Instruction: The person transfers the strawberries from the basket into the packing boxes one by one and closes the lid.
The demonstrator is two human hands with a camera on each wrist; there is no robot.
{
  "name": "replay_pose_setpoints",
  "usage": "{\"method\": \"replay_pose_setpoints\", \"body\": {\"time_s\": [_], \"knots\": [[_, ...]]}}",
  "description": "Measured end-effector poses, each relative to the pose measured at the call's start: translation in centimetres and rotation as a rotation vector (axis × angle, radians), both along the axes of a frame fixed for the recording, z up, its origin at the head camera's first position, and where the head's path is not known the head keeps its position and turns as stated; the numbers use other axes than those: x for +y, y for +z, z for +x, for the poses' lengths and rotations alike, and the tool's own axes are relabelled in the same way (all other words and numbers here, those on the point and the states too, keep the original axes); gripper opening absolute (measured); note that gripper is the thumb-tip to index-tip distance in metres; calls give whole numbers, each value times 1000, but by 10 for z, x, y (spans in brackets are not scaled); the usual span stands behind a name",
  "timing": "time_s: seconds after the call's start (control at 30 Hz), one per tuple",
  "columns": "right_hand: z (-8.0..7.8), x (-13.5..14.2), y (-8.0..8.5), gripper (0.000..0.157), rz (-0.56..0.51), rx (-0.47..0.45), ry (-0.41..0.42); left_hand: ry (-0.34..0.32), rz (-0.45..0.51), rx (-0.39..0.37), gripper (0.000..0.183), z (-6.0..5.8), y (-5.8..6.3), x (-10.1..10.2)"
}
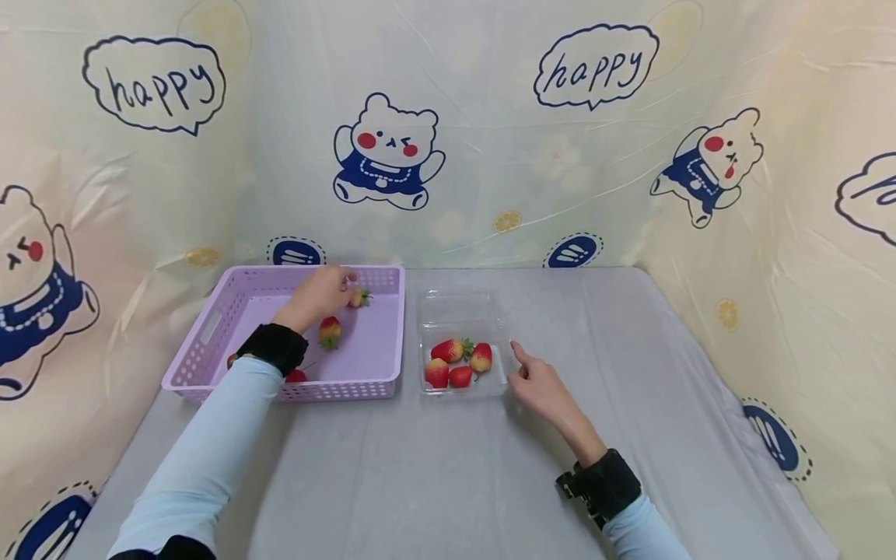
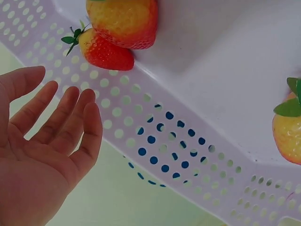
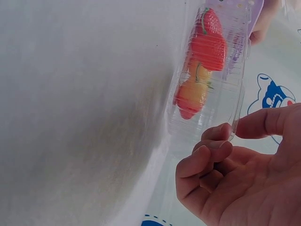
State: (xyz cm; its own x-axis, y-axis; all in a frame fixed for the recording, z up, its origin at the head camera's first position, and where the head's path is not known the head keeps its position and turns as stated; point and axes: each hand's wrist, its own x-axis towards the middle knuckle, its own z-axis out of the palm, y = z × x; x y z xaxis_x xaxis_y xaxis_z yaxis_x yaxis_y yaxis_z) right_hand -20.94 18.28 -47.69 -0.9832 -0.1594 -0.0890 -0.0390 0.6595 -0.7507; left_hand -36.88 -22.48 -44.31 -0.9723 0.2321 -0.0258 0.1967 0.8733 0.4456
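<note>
My left hand (image 1: 320, 297) reaches over the far side of a purple basket (image 1: 402, 327). Its fingers are loosely bent with nothing between them in the left wrist view, close to a red strawberry (image 2: 106, 52) with green leaves. Against that one lies a larger yellow-and-red strawberry (image 2: 124, 23). Another strawberry (image 1: 330, 332) sits on the basket floor below the hand. On the right, my right hand (image 1: 542, 386) pinches the side rim of a clear plastic box (image 3: 223, 103) between thumb and forefinger. Several strawberries (image 1: 448, 350) lie inside the box, whose lid (image 1: 455, 306) is raised at the back.
A red fruit (image 1: 296, 376) lies near the basket's front wall, partly behind the left forearm. Basket and box stand side by side on a grey cloth-covered table (image 1: 413, 474). A printed curtain (image 1: 490, 155) hangs behind the table and along its sides.
</note>
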Motion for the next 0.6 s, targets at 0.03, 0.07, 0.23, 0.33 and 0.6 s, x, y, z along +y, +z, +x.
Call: {"method": "replay_pose_setpoints", "body": {"time_s": [0.03,0.07,0.23,0.33,0.6], "knots": [[0,0,0,62,1,-1,0,0,1,0,41,0,0,0],[0,1,-1,62,6,-4,-1,-6,-1,2,41,-1,-1,0],[-1,2,-2,62,5,4,8,-46,-21,42,36,-4,-5,-2],[-1,1,-2,62,3,2,4,-68,-35,60,35,-5,-8,-2],[-2,0,-3,63,13,-12,-10,-94,-53,63,36,-6,-13,0]]}}
